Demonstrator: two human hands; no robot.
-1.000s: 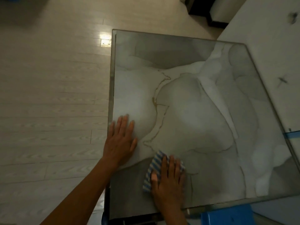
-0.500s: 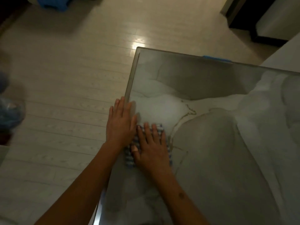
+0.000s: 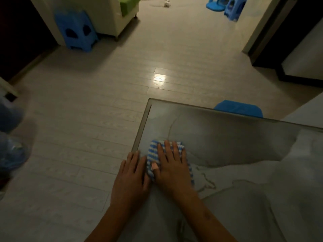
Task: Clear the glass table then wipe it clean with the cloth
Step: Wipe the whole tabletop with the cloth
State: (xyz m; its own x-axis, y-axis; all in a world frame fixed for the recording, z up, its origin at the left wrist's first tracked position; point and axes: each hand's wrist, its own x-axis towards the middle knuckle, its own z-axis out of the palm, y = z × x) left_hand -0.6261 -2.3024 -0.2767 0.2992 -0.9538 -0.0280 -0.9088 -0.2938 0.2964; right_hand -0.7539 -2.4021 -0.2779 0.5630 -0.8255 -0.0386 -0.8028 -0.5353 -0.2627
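The floor [image 3: 104,105] of pale planks fills most of the view, with a bright glare patch on it beyond the table's far edge. The glass table [image 3: 236,145] takes the lower right; its marbled grey-and-white top shows nothing on it in this view apart from the cloth and the two hands, so the clearing step looks done and the wiping is in hand. A cream cabinet [image 3: 115,16] stands far off at the upper left with a blue stool [image 3: 76,30] just beside it, more blue stools [image 3: 227,6] sit at the far end of the room, and a blue seat [image 3: 239,109] shows just past the table's far edge.

The left hand [image 3: 131,177] lies flat, fingers straight and close together, on the table's left edge, apparently bracing. The right hand [image 3: 172,165] lies flat too, fingers spread and straight, pressing down on the cloth without gripping it. A pale plaster wraps its thumb.

The cloth [image 3: 153,154], striped blue and white, sits under the right hand close to the table's left edge, toward the far left corner, touching the left hand's fingers.

The cloth looks soft, light and thickly ribbed, likely to bunch or fold if pushed by one end, so a flat palm over its middle is the sensible hold. The glass looks hard and smooth; the cloth should slide easily, and near the edge it could slip off the side.
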